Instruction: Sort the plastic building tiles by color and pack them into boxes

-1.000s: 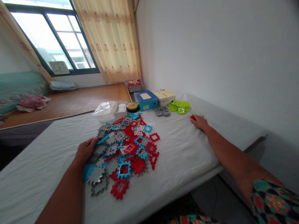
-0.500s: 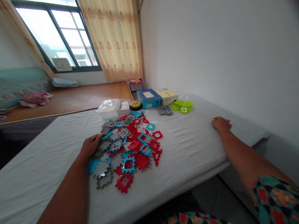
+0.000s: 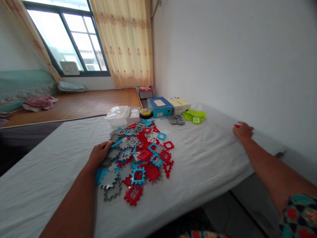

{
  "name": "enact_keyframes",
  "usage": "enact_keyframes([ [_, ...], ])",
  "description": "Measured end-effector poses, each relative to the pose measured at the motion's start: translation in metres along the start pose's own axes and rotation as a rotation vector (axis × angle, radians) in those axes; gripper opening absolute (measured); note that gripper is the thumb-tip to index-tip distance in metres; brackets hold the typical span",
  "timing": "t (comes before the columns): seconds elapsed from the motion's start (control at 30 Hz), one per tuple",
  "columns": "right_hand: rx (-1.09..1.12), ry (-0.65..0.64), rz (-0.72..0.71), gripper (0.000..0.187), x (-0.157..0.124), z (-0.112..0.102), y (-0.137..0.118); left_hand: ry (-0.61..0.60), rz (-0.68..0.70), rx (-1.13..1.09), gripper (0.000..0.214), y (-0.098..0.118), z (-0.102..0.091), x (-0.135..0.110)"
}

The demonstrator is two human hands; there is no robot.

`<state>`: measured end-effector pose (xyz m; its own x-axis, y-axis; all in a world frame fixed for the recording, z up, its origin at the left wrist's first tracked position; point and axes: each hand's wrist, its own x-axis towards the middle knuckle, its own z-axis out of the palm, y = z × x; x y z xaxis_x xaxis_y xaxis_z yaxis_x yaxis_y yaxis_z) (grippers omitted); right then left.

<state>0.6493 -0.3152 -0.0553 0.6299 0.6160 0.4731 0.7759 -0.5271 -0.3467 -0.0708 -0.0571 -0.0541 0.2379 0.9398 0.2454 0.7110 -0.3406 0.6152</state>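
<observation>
The left hand [image 3: 100, 153] touches a blue piece [image 3: 117, 142] at the left of the pile [image 3: 144, 155]; I cannot tell whether it grips. Well right of the pile, the right hand [image 3: 244, 131] pinches a red piece [image 3: 237, 126].

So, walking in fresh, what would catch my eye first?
Probably the heap of red, blue and grey toothed plastic pieces on the white cloth-covered table, the left hand at its edge. Beyond it to the right lies a lime-green plastic pile. At far right, the right hand pinches a small red piece.
</observation>
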Motion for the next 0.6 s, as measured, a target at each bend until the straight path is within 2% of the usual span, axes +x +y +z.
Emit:
enact_keyframes([
  [0.07, 0.016, -0.054, -0.068, 0.054, 0.012, 0.027, -0.039, 0.004, 0.002, 0.008, 0.050, 0.002, -0.001, -0.001],
  [0.13, 0.021, -0.180, -0.147, 0.064, 0.018, 0.053, -0.068, -0.006, -0.004, 0.011, 0.051, 0.004, -0.002, -0.003],
  [0.23, 0.000, -0.278, -0.136, 0.070, 0.012, 0.075, -0.080, -0.014, -0.013, 0.006, 0.051, 0.005, -0.003, -0.005],
  [0.4, -0.084, -0.307, 0.047, 0.068, -0.001, 0.069, -0.056, -0.011, -0.022, 0.013, 0.053, 0.004, -0.004, -0.005],
  [0.47, -0.123, -0.339, 0.106, 0.063, -0.003, 0.063, -0.056, -0.017, -0.036, 0.001, 0.054, 0.005, -0.003, -0.005],
  [0.53, -0.162, -0.291, 0.133, 0.059, -0.004, 0.057, -0.072, -0.020, -0.046, -0.019, 0.055, 0.007, -0.003, -0.006],
  [0.6, -0.126, -0.209, 0.026, 0.056, -0.009, 0.051, -0.103, -0.025, -0.045, -0.034, 0.056, 0.010, -0.003, -0.007],
])
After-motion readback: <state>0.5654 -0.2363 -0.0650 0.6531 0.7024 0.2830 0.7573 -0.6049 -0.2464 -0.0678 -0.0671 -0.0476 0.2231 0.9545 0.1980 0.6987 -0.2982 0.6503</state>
